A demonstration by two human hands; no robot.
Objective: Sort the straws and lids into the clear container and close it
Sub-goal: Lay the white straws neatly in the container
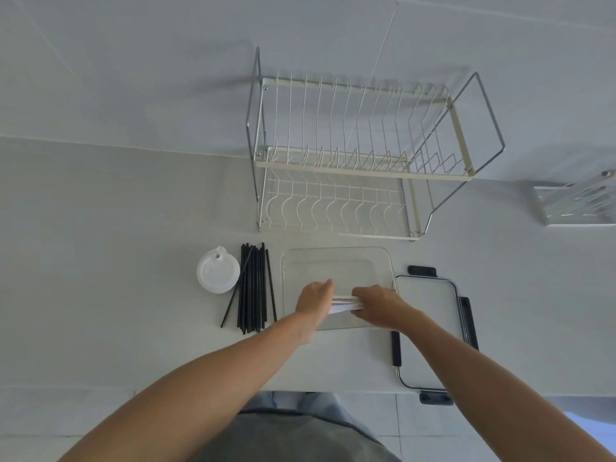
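A clear rectangular container (336, 261) sits open on the white counter. Over its near half, my left hand (313, 300) and my right hand (380, 303) together hold a bundle of white straws (343, 304), one hand at each end. Several black straws (255, 286) lie in a row to the left of the container. A stack of white round lids (217, 274) sits further left, touching one slanted black straw. The container's clear cover (430, 328), with dark clips on its edges, lies flat to the right, reaching the counter's front edge.
A two-tier white and chrome dish rack (360, 161) stands behind the container against the wall. Another metal rack (576, 203) is at the far right. The counter's front edge (200, 390) runs just below my forearms.
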